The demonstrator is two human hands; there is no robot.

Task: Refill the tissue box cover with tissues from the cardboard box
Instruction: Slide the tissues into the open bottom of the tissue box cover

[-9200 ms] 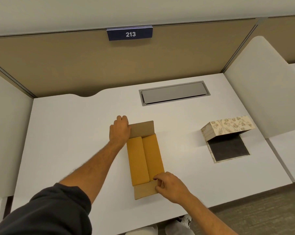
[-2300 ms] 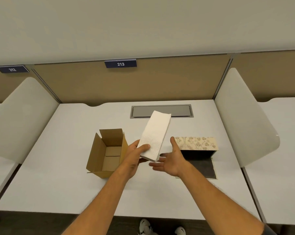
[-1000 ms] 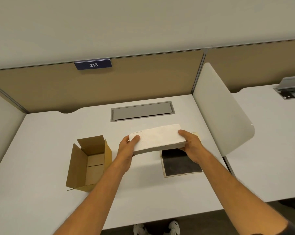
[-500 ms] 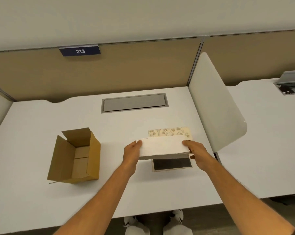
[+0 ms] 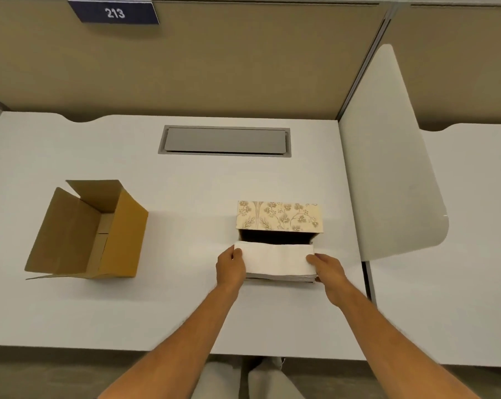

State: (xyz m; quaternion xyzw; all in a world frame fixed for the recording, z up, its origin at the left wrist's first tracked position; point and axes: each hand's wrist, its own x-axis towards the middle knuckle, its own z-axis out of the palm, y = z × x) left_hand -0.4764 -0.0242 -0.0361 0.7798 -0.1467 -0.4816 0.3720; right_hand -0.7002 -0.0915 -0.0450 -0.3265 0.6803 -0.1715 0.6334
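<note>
Even, bright overhead light; no glare on the white counter point(image 5: 186, 298). Soft shadows: right of the cardboard box point(image 5: 88, 231), dark inside the tissue box cover point(image 5: 278, 216). Wide-angle bowing at the counter's far edge. Slight overall softness.

Bare desk point(image 5: 186, 226) lies between cardboard box point(image 5: 91, 231) and cover point(image 5: 278, 216); divider point(image 5: 387, 168) blocks right.

white tissue stack point(image 5: 275, 259), floral cover point(image 5: 278, 216) open, cardboard box point(image 5: 93, 228) seemingly empty

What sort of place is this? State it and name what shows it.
Probably a shared study or office room with numbered carrels: a plaque reading 213 on the tan partition, a white side divider between desks, and a cable hatch set in the white desk.
</note>
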